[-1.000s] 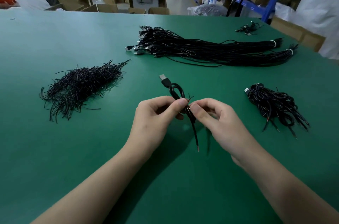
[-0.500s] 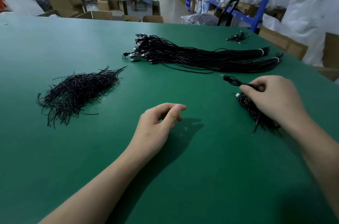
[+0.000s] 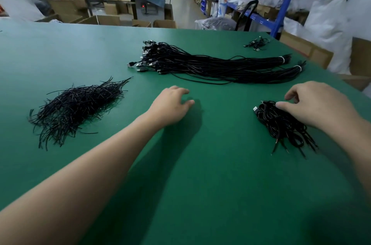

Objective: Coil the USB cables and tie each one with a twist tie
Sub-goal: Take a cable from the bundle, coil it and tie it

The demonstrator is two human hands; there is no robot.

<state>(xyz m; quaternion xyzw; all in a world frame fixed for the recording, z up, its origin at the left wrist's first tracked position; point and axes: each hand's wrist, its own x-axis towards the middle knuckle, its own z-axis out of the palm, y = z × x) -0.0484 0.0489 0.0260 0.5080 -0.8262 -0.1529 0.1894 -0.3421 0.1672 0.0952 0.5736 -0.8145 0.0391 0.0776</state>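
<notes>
2 palms face down: left hand (image 3: 170,104), right hand (image 3: 315,105).

Bright overhead light, soft shadows, wide-angle edge distortion w/ blur.

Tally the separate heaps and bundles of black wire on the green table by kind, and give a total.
Twist-tie heap: 1
Long cable bundles, each tied with a white band: 2
Coiled-cable heap: 1
Small far cluster, too small to tell its kind: 1
Total: 5
</notes>
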